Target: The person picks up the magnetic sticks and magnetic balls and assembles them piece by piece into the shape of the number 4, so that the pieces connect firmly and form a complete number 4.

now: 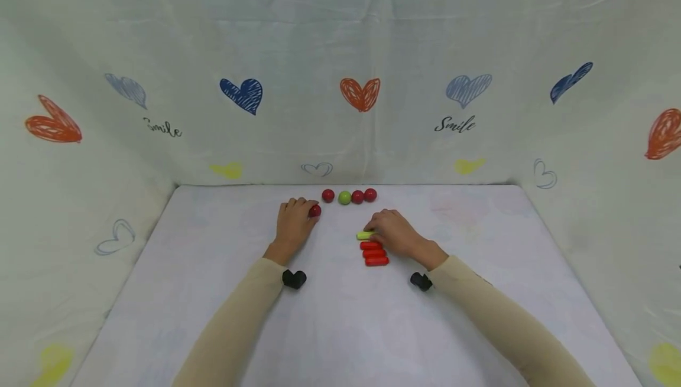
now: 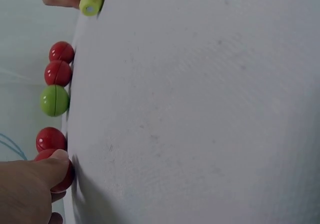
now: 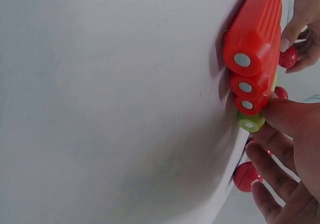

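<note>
My left hand (image 1: pixel 292 224) pinches a glossy red ball (image 1: pixel 315 211) between thumb and fingers at the left end of a row of balls. In that row come a red ball (image 1: pixel 328 195), a green ball (image 1: pixel 344 198) and two more red balls (image 1: pixel 364 197). To the right, my right hand (image 1: pixel 396 233) grips a yellow-green rod (image 1: pixel 364 236) by its right end. Just nearer to me lie three red ribbed rods (image 1: pixel 376 262), side by side. Pale round discs show on the rod ends in the right wrist view, where the right thumb is close against the red rods.
The balls and rods are on a white-covered table (image 1: pixel 330 328). A pale curtain (image 1: pixel 298 145) printed with hearts stands behind the table's far edge and at both sides. A black wrist device (image 1: pixel 294 279) shows at the left sleeve, another (image 1: pixel 421 281) at the right.
</note>
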The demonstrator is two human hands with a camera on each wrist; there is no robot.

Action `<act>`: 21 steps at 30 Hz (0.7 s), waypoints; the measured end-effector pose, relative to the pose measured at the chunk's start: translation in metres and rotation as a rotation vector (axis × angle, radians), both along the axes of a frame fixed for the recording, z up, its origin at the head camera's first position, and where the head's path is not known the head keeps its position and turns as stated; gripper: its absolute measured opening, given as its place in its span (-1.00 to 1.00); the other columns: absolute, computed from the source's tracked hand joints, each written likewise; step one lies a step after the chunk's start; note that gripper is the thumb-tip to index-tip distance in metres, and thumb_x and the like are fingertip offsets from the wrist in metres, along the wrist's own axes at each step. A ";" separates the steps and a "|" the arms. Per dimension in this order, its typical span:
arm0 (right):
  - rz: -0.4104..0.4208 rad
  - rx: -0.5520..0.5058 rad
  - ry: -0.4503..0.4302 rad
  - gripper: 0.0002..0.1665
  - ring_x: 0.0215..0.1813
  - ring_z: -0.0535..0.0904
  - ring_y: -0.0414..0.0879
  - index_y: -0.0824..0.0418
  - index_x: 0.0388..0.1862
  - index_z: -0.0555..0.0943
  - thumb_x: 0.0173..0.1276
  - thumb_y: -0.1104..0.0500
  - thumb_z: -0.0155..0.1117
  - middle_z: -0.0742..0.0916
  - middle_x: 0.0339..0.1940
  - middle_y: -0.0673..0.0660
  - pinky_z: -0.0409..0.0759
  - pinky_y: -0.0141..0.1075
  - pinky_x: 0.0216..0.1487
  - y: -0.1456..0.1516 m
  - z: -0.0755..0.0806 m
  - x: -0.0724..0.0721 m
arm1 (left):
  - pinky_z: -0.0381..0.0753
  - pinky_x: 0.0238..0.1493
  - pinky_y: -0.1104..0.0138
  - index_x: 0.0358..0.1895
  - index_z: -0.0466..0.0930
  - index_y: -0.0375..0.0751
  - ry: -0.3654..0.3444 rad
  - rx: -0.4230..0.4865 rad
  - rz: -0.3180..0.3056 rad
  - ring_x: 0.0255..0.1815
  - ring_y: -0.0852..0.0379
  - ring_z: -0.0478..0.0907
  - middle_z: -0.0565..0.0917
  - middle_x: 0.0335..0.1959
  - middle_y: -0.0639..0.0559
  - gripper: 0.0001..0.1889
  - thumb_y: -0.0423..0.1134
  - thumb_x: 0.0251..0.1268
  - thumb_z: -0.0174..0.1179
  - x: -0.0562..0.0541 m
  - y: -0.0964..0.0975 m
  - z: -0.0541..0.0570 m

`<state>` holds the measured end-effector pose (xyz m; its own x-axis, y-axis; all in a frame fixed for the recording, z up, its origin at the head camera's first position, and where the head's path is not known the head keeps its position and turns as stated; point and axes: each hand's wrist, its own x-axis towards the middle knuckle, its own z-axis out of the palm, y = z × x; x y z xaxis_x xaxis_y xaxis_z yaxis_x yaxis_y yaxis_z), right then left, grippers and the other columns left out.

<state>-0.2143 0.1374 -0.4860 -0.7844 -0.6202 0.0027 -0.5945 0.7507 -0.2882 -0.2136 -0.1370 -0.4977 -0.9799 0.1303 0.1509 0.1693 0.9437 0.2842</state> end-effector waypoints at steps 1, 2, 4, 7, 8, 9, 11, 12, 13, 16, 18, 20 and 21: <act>-0.001 -0.004 0.000 -0.72 0.02 0.66 -0.02 0.17 0.05 0.82 0.37 0.21 0.55 0.81 -0.11 0.06 0.56 0.02 0.31 -0.001 0.000 0.000 | 0.45 0.35 -0.04 0.30 0.67 -0.16 0.006 0.001 0.002 0.20 -0.15 0.56 0.73 0.14 -0.17 -0.56 -0.19 0.41 0.44 0.001 -0.001 0.000; -0.001 -0.008 0.002 -0.72 0.02 0.66 -0.02 0.17 0.05 0.82 0.37 0.21 0.55 0.81 -0.11 0.06 0.56 0.01 0.30 -0.002 -0.001 0.000 | 0.45 0.35 -0.04 0.29 0.68 -0.16 0.007 0.006 0.003 0.19 -0.15 0.56 0.73 0.13 -0.17 -0.56 -0.19 0.41 0.44 0.003 -0.002 0.000; -0.002 -0.014 0.010 -0.71 0.01 0.65 -0.02 0.17 0.06 0.82 0.37 0.21 0.55 0.81 -0.10 0.05 0.57 -0.01 0.28 -0.004 -0.001 -0.001 | 0.45 0.35 -0.04 0.28 0.69 -0.17 0.014 0.015 0.005 0.18 -0.15 0.56 0.74 0.12 -0.17 -0.57 -0.20 0.40 0.45 0.007 -0.003 0.000; -0.007 -0.027 0.028 -0.69 0.00 0.64 -0.03 0.17 0.08 0.81 0.37 0.21 0.55 0.81 -0.09 0.05 0.58 -0.03 0.26 -0.009 -0.001 -0.001 | 0.45 0.34 -0.05 0.26 0.70 -0.16 0.025 0.024 -0.005 0.15 -0.15 0.57 0.75 0.09 -0.16 -0.58 -0.20 0.38 0.46 0.014 -0.005 0.001; -0.012 -0.030 0.035 -0.68 0.00 0.64 -0.03 0.16 0.09 0.81 0.37 0.20 0.55 0.81 -0.09 0.05 0.58 -0.03 0.26 -0.011 -0.001 -0.002 | 0.46 0.33 -0.05 0.25 0.71 -0.16 0.030 0.028 -0.010 0.15 -0.15 0.58 0.76 0.08 -0.15 -0.58 -0.20 0.37 0.47 0.017 -0.006 0.001; -0.017 -0.037 0.041 -0.67 0.00 0.64 -0.04 0.16 0.10 0.80 0.37 0.20 0.55 0.80 -0.08 0.05 0.57 -0.03 0.27 -0.013 -0.001 -0.002 | 0.46 0.32 -0.05 0.24 0.72 -0.16 0.039 0.029 -0.016 0.14 -0.14 0.58 0.76 0.07 -0.15 -0.58 -0.20 0.36 0.48 0.019 -0.006 0.001; -0.028 -0.051 0.047 -0.65 0.00 0.64 -0.04 0.16 0.12 0.80 0.36 0.19 0.56 0.80 -0.07 0.05 0.56 -0.03 0.29 -0.017 0.001 -0.001 | 0.47 0.30 -0.05 0.23 0.72 -0.16 0.048 0.030 -0.025 0.12 -0.13 0.59 0.77 0.05 -0.13 -0.58 -0.19 0.35 0.49 0.024 -0.007 0.001; -0.032 -0.062 0.047 -0.65 0.01 0.64 -0.03 0.16 0.12 0.80 0.36 0.19 0.56 0.81 -0.07 0.05 0.55 -0.02 0.30 -0.018 0.002 -0.001 | 0.48 0.29 -0.05 0.23 0.73 -0.15 0.052 0.030 -0.028 0.11 -0.13 0.59 0.77 0.04 -0.13 -0.58 -0.19 0.34 0.49 0.026 -0.007 0.001; -0.036 -0.071 0.044 -0.65 0.02 0.63 -0.03 0.16 0.13 0.80 0.37 0.19 0.56 0.81 -0.06 0.05 0.54 -0.01 0.32 -0.021 0.003 -0.001 | 0.48 0.30 -0.04 0.22 0.73 -0.15 0.053 0.028 -0.029 0.11 -0.12 0.59 0.77 0.04 -0.12 -0.58 -0.19 0.34 0.50 0.028 -0.007 0.001; -0.037 -0.104 0.039 -0.66 0.03 0.64 -0.02 0.16 0.12 0.80 0.38 0.21 0.54 0.81 -0.06 0.06 0.53 0.00 0.34 -0.027 0.005 0.001 | 0.48 0.30 -0.03 0.22 0.73 -0.14 0.055 0.027 -0.035 0.10 -0.10 0.59 0.78 0.03 -0.10 -0.59 -0.19 0.33 0.50 0.035 -0.007 0.000; -0.031 -0.123 0.034 -0.68 0.03 0.64 -0.01 0.16 0.11 0.80 0.39 0.22 0.53 0.80 -0.07 0.06 0.51 0.01 0.36 -0.032 0.006 0.002 | 0.48 0.29 -0.03 0.21 0.74 -0.13 0.064 0.026 -0.042 0.08 -0.09 0.60 0.78 0.02 -0.08 -0.59 -0.18 0.33 0.51 0.039 -0.007 0.000; -0.024 -0.135 0.034 -0.69 0.04 0.64 -0.01 0.16 0.11 0.80 0.40 0.22 0.52 0.80 -0.07 0.06 0.51 0.01 0.36 -0.037 0.006 0.004 | 0.49 0.27 -0.03 0.20 0.74 -0.13 0.075 0.035 -0.054 0.06 -0.08 0.60 0.78 0.00 -0.07 -0.59 -0.19 0.31 0.52 0.043 -0.007 0.000; -0.019 -0.140 0.038 -0.70 0.04 0.64 -0.01 0.16 0.10 0.80 0.41 0.22 0.51 0.80 -0.08 0.06 0.50 0.01 0.36 -0.039 0.006 0.005 | 0.49 0.27 -0.03 0.19 0.75 -0.13 0.080 0.036 -0.060 0.06 -0.08 0.60 0.79 0.00 -0.06 -0.59 -0.18 0.31 0.52 0.045 -0.007 0.000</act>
<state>-0.2098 0.0984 -0.4801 -0.7935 -0.5971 0.1177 -0.5933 0.7159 -0.3682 -0.1683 -0.1440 -0.4976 -0.9552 0.1815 0.2337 0.2486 0.9206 0.3013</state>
